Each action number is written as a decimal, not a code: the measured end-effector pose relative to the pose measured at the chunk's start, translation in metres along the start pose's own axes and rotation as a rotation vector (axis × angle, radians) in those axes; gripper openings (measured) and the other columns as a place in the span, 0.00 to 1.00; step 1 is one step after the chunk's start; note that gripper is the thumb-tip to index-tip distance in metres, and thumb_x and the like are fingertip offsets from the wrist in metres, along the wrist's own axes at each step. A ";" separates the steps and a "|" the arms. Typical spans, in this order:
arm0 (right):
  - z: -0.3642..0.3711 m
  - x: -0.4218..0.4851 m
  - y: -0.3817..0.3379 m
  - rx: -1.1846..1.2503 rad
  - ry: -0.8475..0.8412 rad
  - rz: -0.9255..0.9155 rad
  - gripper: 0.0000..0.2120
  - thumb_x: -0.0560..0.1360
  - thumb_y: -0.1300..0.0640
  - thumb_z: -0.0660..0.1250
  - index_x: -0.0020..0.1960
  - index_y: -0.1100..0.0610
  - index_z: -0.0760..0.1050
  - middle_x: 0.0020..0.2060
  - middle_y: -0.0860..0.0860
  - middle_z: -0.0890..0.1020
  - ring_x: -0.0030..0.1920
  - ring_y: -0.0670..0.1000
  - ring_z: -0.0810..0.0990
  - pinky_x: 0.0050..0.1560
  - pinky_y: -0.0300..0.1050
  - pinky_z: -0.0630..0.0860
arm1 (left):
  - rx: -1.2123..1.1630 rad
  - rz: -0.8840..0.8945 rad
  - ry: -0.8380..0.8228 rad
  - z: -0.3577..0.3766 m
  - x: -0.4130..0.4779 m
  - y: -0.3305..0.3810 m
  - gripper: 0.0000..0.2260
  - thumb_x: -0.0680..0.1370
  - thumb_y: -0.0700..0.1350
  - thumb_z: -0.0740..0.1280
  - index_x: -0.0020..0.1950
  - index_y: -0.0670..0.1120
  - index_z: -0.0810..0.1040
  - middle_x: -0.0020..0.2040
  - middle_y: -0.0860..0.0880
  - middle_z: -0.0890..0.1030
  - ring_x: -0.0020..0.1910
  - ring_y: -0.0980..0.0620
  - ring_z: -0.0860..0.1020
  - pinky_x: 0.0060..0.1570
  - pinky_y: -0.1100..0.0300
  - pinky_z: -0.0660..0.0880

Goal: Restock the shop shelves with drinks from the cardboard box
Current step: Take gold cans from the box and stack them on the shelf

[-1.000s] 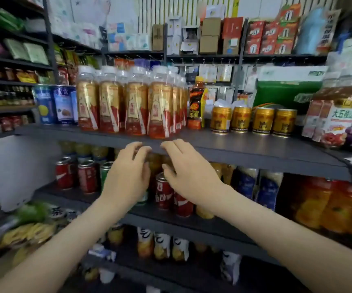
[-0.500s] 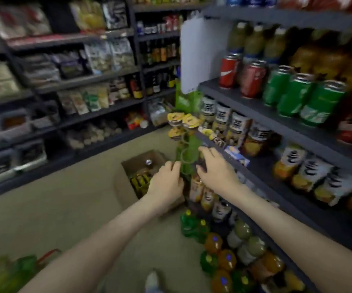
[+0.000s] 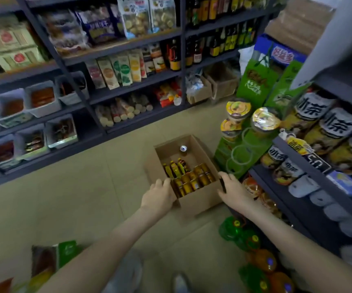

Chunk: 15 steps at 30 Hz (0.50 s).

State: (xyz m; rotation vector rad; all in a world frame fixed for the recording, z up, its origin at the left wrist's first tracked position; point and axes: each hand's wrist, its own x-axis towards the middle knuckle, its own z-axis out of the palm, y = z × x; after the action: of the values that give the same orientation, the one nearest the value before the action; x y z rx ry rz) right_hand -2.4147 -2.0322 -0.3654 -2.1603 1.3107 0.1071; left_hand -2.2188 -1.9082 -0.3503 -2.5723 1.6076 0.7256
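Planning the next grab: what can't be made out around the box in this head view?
Head view only:
- cardboard box: near-left corner hidden by the left hand.
- right hand and left hand: gripping the rim or just touching, fingers too blurred.
- gold cans: labels too small to read.
- lone can at the far end: only its top shows.
- floor bottles: cut off by the bottom edge.

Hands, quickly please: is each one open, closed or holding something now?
Left hand: open, holding nothing, by the cardboard box.
Right hand: open, holding nothing.

Left hand (image 3: 158,197), right hand (image 3: 233,190) extended, seemingly relaxed.
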 end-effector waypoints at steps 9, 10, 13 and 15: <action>0.043 0.133 0.035 0.016 -0.203 0.172 0.30 0.79 0.59 0.63 0.76 0.55 0.54 0.70 0.56 0.66 0.67 0.56 0.70 0.62 0.46 0.69 | 0.015 -0.132 -0.123 0.028 0.129 -0.031 0.19 0.80 0.44 0.57 0.71 0.45 0.62 0.66 0.44 0.68 0.63 0.42 0.70 0.55 0.51 0.73; 0.051 0.154 0.039 0.033 -0.226 0.177 0.30 0.78 0.60 0.63 0.76 0.55 0.55 0.70 0.56 0.66 0.67 0.56 0.70 0.63 0.46 0.69 | 0.031 -0.170 -0.140 0.034 0.146 -0.038 0.20 0.80 0.44 0.57 0.72 0.45 0.61 0.67 0.43 0.67 0.64 0.42 0.69 0.58 0.52 0.72; 0.079 0.219 0.054 0.067 -0.303 0.195 0.30 0.78 0.61 0.64 0.76 0.55 0.55 0.69 0.57 0.68 0.67 0.56 0.70 0.63 0.47 0.70 | 0.070 -0.254 -0.195 0.052 0.199 -0.059 0.23 0.80 0.46 0.56 0.74 0.45 0.57 0.70 0.42 0.64 0.66 0.42 0.68 0.61 0.51 0.69; 0.107 0.256 0.068 0.033 -0.364 0.221 0.30 0.78 0.59 0.63 0.76 0.55 0.55 0.68 0.57 0.69 0.65 0.57 0.72 0.63 0.50 0.72 | 0.056 -0.276 -0.206 0.071 0.235 -0.073 0.23 0.80 0.47 0.56 0.74 0.45 0.57 0.70 0.43 0.65 0.65 0.43 0.68 0.60 0.51 0.69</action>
State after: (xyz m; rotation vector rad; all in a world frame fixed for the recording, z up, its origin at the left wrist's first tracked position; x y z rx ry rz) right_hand -2.3159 -2.1975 -0.5759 -1.8513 1.3162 0.5367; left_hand -2.0985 -2.0538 -0.5226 -2.5113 1.1692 0.8700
